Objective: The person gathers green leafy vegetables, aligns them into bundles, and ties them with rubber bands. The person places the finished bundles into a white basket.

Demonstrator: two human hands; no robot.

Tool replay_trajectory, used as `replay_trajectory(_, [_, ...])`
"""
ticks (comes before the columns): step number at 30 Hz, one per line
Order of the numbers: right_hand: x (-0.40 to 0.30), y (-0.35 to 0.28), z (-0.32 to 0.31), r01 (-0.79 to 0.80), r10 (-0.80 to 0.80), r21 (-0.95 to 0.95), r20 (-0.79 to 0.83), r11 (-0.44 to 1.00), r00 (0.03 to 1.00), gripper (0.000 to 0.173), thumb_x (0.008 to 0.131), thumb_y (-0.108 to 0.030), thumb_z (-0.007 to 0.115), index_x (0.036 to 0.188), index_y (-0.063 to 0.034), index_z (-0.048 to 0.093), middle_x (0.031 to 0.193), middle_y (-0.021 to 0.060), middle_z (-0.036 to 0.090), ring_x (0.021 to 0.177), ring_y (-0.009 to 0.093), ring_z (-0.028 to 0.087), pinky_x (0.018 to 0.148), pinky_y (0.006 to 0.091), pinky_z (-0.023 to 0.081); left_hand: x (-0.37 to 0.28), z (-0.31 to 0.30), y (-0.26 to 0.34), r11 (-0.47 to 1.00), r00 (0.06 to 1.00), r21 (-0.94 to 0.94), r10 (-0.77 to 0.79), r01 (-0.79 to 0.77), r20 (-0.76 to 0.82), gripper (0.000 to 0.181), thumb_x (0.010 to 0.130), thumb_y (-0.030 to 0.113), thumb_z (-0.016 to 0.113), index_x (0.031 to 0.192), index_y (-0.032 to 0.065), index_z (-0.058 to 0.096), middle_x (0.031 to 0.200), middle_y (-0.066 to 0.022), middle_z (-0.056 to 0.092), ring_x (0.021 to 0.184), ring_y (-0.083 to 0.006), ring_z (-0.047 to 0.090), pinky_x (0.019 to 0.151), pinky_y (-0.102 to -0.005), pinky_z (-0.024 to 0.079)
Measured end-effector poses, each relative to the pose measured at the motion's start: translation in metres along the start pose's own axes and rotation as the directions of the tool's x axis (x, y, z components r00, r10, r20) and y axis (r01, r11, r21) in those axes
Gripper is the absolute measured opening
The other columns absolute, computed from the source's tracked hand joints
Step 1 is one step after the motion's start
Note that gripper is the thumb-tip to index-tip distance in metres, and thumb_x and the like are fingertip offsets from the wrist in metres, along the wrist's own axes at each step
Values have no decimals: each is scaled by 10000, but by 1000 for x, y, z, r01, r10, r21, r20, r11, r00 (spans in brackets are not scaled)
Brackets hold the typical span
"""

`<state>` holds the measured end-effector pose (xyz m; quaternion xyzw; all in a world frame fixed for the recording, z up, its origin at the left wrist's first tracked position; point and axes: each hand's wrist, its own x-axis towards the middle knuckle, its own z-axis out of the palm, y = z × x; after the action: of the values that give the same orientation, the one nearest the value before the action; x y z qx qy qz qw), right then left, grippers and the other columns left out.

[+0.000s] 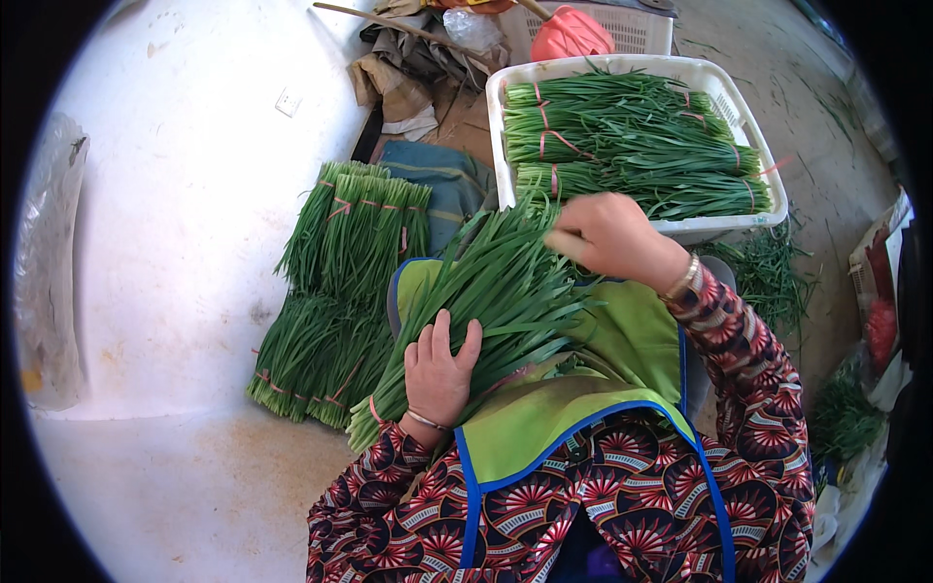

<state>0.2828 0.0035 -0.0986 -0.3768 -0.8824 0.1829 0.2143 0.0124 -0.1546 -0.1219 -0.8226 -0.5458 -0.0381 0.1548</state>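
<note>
A large bundle of garlic chives (503, 291) lies slantwise across the lap, on a lime-green apron (641, 328) with blue edging. Its pale cut ends point to the lower left, where a pink tie shows. My left hand (441, 368) rests palm down on the leaves, thumb spread from the fingers. At the upper end of the bundle is my right hand (609, 232), fingers curled and slightly blurred. Whether it pinches any leaves is hidden. Tied bundles of chives (364, 233) stand in two rows to the left of the lap.
Beyond my right hand, a white plastic crate (762, 160) holds several tied chive bundles (641, 146). Loose chive leaves (765, 270) litter the floor beside it. A white wall (197, 218) bounds the left side. Behind the crate are a pink plastic scoop (572, 35) and a wooden stick (393, 28).
</note>
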Motion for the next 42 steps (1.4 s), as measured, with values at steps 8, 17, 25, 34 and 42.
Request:
replay_trajectory(8, [46,21,59,9,-7,46,-45,999,999,170,796,-214,622,819,-55,677,796,94,653,750,310,627,649,415,502,1,-3,6,999,1000,26,20,-20,19,443,828,115,526,1261,208,498,1273,-180,489,1006,-303,555,779,-396,441])
replay_trajectory(17, [18,3,26,-63,224,407,-361,911,905,251,781,-207,706,642,-25,604,609,59,567,554,236,548,536,348,449,18,-10,-24,876,970,-418,-231,242,78,713,748,133,685,1365,3,352,1205,-257,538,1075,-413,553,868,-442,461])
replay_trajectory(25, [-8,-81,85,552,-567,-132,-153,823,809,537,667,-273,681,1111,7,569,1077,130,575,1121,290,514,1067,479,297,30,10,-77,548,852,-653,-358,522,381,480,821,283,690,1147,-46,565,957,-219,668,916,-341,658,811,-376,503])
replay_trajectory(34, [-17,-70,123,404,-404,-23,-39,915,914,234,699,-146,596,907,-51,551,819,81,555,754,264,586,678,362,447,23,30,-107,-122,656,-778,-467,616,593,442,816,88,683,1199,-49,512,1048,-72,631,898,-124,596,831,-280,483])
replay_trajectory(42, [5,-72,108,284,-264,-90,190,954,946,545,730,-127,613,1246,-17,477,1299,167,472,983,262,540,797,363,467,20,21,-106,-174,671,-817,-491,550,556,419,818,76,677,1191,-37,524,1033,-58,629,891,-117,594,830,-274,485])
